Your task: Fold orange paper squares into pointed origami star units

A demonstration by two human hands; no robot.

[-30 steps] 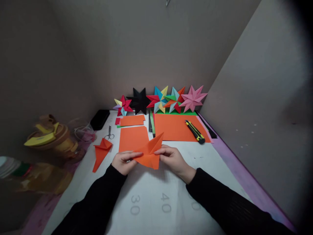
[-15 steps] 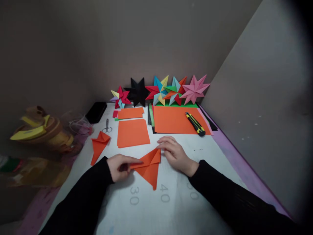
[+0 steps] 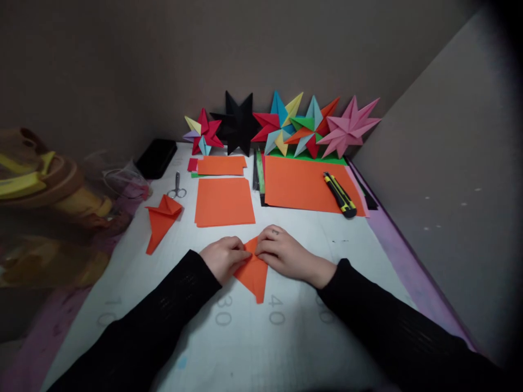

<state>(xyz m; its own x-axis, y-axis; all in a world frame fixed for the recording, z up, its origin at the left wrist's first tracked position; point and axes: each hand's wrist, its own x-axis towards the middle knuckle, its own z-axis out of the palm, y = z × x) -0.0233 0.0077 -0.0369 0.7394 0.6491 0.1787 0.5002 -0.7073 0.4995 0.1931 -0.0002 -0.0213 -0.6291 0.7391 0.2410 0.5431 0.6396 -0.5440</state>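
A folded piece of orange paper (image 3: 254, 276) lies on the white mat in front of me, its narrow tip pointing toward me. My left hand (image 3: 226, 257) pinches its left side with thumb and fingers. On the right side, my right hand (image 3: 286, 253) has its fingers closed on the upper part of the same paper. Both hands hide much of the folded top. A second folded orange piece (image 3: 162, 220) rests off to the left, with small scissors (image 3: 177, 188) just behind it. Beyond my hands lies a stack of orange paper squares (image 3: 224, 201).
Large orange sheets (image 3: 294, 182) lie at the back right with a yellow-black box cutter (image 3: 340, 195) on top. Paper stars, including a black star (image 3: 239, 124) and a pink star (image 3: 350, 128), lean on the wall. A black phone (image 3: 156, 158) lies back left.
My left hand has moved right and inward, from a pointing finger to a pinch on the paper. My right hand has closed on it. The camera view has tilted down.
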